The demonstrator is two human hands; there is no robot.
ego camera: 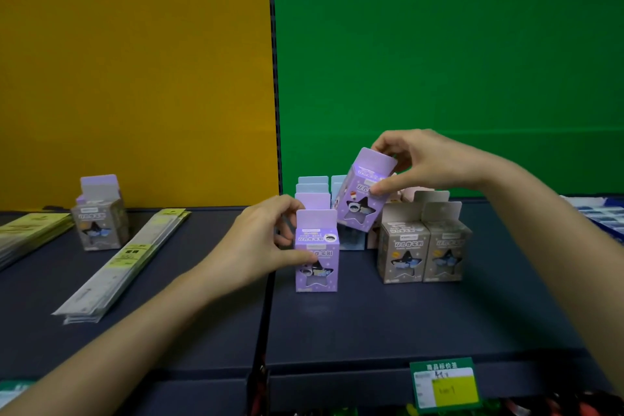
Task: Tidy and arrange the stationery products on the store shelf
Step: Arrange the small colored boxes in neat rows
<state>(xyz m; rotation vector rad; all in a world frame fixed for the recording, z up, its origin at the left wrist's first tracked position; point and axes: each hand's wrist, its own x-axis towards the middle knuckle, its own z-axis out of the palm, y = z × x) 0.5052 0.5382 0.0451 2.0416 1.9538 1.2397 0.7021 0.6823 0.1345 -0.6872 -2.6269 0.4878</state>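
Far left: stray grey star-window carton [99, 224] beside clear-sleeved ruler packs [125, 260], well apart from its kind; we judge it easily overlooked.

Centre: left hand [260, 240] pinches upright lilac cardboard carton [316, 253] standing on dark shelf [337, 324], thumb on front, fingers behind.

Right hand [429, 162] grips tilted lilac carton [366, 194] by top, aloft over rear row of pastel cartons [312, 192].

We fear lowering it askew topples row, or knocks pair of grey cartons [423, 253] at right.

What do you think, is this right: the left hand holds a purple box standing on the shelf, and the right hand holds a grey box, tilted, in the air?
Not quite. The head view shows that the tilted box in the right hand is purple, not grey. The left hand does hold a standing purple box on the shelf.
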